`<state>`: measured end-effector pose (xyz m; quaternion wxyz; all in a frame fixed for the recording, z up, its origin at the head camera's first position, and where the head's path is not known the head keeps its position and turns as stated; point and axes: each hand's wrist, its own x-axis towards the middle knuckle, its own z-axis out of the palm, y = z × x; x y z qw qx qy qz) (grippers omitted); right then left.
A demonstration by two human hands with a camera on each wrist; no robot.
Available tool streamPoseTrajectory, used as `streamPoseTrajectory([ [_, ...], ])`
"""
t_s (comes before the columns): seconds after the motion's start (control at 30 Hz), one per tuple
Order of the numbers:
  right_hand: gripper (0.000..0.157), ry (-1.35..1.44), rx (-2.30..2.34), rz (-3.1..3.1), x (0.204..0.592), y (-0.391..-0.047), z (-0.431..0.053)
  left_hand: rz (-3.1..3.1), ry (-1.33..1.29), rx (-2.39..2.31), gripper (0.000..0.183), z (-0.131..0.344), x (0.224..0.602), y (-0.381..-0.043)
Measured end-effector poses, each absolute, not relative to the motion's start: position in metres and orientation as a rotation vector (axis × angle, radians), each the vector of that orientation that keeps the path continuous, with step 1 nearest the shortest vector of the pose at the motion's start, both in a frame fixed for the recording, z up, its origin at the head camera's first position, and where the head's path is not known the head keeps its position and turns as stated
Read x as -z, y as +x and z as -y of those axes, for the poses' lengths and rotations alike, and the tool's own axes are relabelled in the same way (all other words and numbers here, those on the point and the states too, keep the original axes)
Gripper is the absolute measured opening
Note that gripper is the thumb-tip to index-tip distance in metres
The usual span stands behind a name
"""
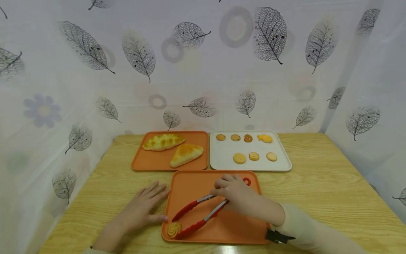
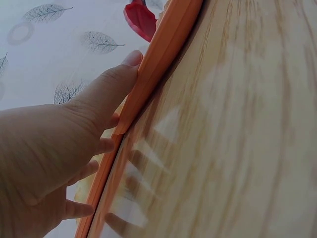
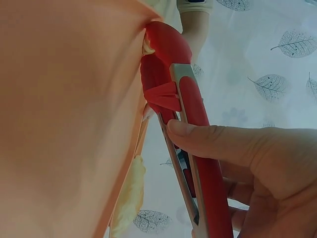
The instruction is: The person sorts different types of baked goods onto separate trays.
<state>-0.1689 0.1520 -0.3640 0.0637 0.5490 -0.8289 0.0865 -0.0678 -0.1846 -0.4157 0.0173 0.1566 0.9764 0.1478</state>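
My right hand (image 1: 236,195) grips a pair of red and silver tongs (image 3: 205,148) over the near orange tray (image 1: 241,225). The tongs' arms are spread, their red tips pointing down to the tray's front left corner. A round swirled cookie (image 1: 174,229) lies in that corner, one tip beside its right edge and the other just behind it. My left hand (image 1: 139,208) rests at the tray's left side with fingers spread. Its thumb touches the tray's rim (image 2: 148,74) in the left wrist view.
Behind on the left, another orange tray (image 1: 139,163) holds a braided bread (image 1: 163,141) and a triangular bread (image 1: 186,155). Beside it a white tray (image 1: 222,164) carries several small cookies. All stand on a wooden table (image 1: 317,183), with a leaf-patterned curtain (image 1: 203,81) around it.
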Motion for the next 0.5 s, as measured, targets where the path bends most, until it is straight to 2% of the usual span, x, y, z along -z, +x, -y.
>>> streamPoseTrajectory([
  [0.5,0.038,1.499,-0.396,2.503,0.369,-0.177,-0.183,-3.019,0.473,-0.483,0.086,0.185,0.416,-0.068],
])
